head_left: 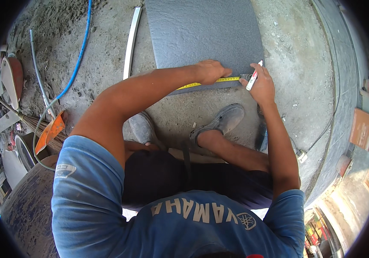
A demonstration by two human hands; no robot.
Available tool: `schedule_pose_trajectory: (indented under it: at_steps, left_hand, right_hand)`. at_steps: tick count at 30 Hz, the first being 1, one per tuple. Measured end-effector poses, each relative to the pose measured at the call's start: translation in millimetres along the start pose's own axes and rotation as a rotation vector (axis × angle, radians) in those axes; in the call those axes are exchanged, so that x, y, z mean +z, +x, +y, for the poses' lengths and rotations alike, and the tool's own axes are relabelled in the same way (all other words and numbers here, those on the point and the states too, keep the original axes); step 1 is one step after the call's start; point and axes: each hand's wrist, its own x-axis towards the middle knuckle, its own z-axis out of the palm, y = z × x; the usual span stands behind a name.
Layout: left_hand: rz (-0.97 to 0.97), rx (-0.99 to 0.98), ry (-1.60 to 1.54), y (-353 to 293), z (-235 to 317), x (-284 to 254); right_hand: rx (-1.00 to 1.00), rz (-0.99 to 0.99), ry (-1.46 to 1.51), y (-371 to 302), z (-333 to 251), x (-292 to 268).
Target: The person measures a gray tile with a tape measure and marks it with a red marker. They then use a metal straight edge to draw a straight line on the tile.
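A large dark grey textured tile (204,34) lies on the ground ahead of me. Along its near edge runs the yellow blade of a tape measure (227,79). My left hand (211,71) is closed over the blade, partly covering it, with its fingers pointing right. At the tile's near right corner is my right hand (262,87), holding a white marker (252,80) upright between its fingers. The tape's dark case (246,77) sits against that hand's thumb and fingers, mostly hidden by them.
A white metal strip (133,43) lies left of the tile. Further left are a blue hose (79,56), a straw broom (42,129) and an orange scoop-like piece (50,132). My shoes (227,118) stand just short of the tile. A cable (322,133) crosses the right side.
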Motion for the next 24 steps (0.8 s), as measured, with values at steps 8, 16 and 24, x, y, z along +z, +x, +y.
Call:
schedule_pose_trajectory:
  at_steps: [8,16,24]
  left_hand:
    - [-0.071,0.061,0.034,4,-5,2]
    - [-0.137,0.021,0.019,7,1,-4]
    - [-0.078,0.083,0.022,6,-5,0]
  right_hand:
    - [0.05,0.016,0.04,10,-23,2]
    - [-0.135,0.459,0.011,-4,-31,1]
    - [-0.837,0.016,0.413,-69,-53,4]
